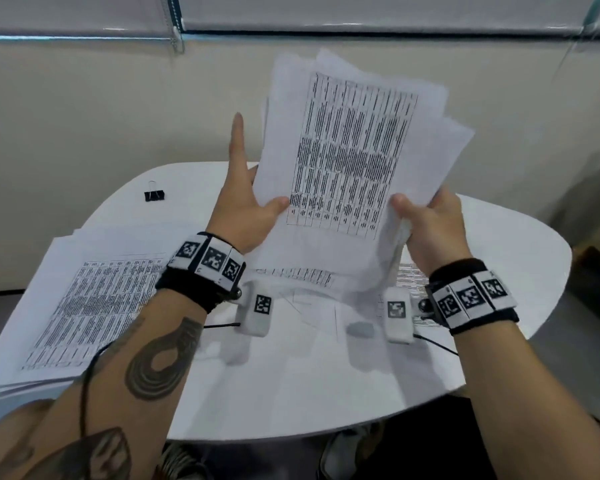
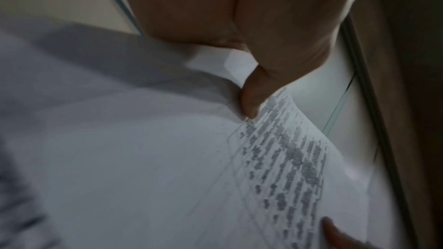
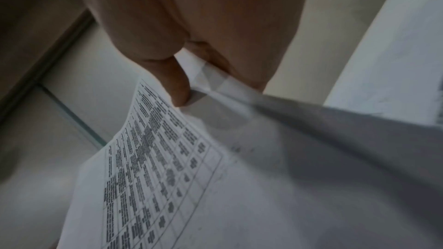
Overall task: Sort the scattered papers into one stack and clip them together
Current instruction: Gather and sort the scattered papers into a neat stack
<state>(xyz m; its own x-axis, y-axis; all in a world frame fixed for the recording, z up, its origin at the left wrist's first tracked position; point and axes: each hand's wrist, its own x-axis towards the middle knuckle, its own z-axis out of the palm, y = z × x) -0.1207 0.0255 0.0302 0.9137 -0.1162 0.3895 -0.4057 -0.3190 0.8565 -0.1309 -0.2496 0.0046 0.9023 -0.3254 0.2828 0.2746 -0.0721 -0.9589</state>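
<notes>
**White sheets lifted between both hands above the table**

White printed sheets, a loose uneven sheaf of paper with a dense table of black text on the front page (image 1: 354,150), stand nearly upright in your two hands above the round white table (image 1: 499,258). Your right hand (image 1: 430,226) grips the sheaf's lower right corner, thumb on the front and fingers curled behind. Your left hand (image 1: 246,206) takes the lower left edge with the thumb pressed on the front page, while the index finger points straight up beside the paper's left edge; the other left fingers are hidden behind the sheets, so you cannot tell how they lie. The sheets fan apart at the top, their corners out of line.

Down on the table, a second pile of white printed papers (image 1: 94,299) lies flat at your left, partly under your left forearm. More printed sheets (image 1: 298,275) lie on the table under the raised sheaf, largely screened by it. The small black binder clip with silver wire handles (image 1: 154,194) sits on the far left part of the table, well apart from both hands. White camera units hang under each wrist, below black bands with square markers.
</notes>
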